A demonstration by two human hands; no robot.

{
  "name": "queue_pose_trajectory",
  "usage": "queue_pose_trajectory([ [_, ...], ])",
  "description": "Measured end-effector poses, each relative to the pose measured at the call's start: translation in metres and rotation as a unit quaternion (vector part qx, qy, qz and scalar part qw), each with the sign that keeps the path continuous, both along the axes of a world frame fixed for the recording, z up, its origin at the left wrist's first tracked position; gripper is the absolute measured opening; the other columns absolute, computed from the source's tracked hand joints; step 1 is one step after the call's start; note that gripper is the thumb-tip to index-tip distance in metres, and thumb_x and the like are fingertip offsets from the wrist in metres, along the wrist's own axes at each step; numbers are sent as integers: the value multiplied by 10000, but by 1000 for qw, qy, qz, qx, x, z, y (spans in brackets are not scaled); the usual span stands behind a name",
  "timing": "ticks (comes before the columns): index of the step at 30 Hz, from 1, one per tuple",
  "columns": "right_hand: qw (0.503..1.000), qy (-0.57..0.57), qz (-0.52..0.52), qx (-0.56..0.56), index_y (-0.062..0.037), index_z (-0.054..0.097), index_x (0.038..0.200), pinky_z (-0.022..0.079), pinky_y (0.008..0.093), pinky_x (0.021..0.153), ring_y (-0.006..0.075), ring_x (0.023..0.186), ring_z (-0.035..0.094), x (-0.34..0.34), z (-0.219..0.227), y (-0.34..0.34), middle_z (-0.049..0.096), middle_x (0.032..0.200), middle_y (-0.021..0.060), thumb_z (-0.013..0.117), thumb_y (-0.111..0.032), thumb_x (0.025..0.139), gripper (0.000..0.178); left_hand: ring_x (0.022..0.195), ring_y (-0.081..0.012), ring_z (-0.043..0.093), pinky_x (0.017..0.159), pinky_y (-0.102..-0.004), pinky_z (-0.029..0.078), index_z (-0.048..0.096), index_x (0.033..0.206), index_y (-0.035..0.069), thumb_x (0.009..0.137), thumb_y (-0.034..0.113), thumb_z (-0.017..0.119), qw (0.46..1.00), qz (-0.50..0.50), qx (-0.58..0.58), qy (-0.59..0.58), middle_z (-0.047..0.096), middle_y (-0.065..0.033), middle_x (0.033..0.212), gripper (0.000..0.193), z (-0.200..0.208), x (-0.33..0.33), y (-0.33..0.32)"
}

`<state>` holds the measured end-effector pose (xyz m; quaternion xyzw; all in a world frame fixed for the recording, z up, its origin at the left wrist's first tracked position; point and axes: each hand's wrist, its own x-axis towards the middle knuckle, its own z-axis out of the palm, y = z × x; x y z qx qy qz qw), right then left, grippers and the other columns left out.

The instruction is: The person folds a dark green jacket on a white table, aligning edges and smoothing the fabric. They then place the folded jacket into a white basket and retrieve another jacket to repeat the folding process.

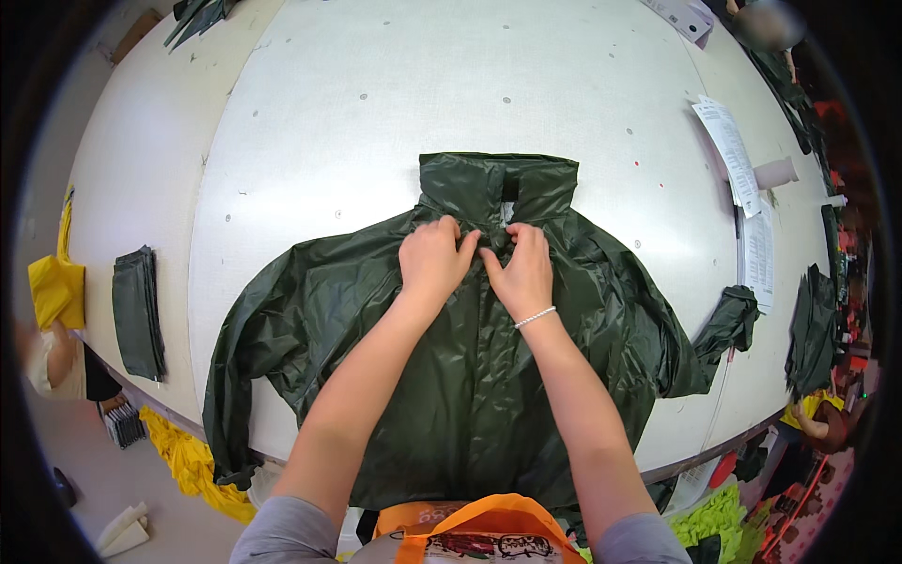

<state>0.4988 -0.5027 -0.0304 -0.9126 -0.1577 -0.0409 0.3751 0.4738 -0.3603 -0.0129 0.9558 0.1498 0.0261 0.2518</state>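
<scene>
A dark green, shiny rain jacket (479, 376) lies front up on the white table, its collar (460, 179) at the far end and its sleeves spread to both sides. My left hand (434, 261) pinches the front edge just below the collar, fingers curled and thumb pointing inward. Close beside it, my right hand (522, 271) grips the other side of the front opening, with a white beaded bracelet on the wrist. The thumbs almost meet at the middle of the front. A pale patch, perhaps a label, shows inside the neck gap. What lies under the fingertips is hidden.
Folded dark green pieces (139, 315) lie at the left of the table (376, 85). Paper sheets (742, 179) and a pale roll (776, 173) are at the right. Another person's hand (62, 352) is at the left edge, near yellow fabric (58, 289).
</scene>
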Motion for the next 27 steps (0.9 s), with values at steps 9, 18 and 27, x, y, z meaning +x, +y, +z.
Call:
queue_pose_trajectory([
  [9,923,174,-155,307,27,684,951,484,247,624,134,633,626,2,-28,-11,687,787,145,696,-73,788,192,728,-304,679,606,-378,525,686,813,-9,768,415,708,988,-31,22,149,680,-161,765,427,3,35,-10],
  [18,965,142,-93,200,47,671,964,496,237,658,100,675,623,2,-23,3,697,819,99,652,-22,820,161,590,-100,598,546,-212,467,569,718,19,900,169,602,855,-68,-474,199,649,-75,675,239,-20,41,18],
  [27,925,256,-58,275,76,632,949,501,240,649,104,686,615,6,-16,7,674,801,82,702,-52,780,223,569,-80,566,541,-216,460,545,722,45,914,189,584,833,-73,-530,141,595,-24,630,243,-35,33,20],
])
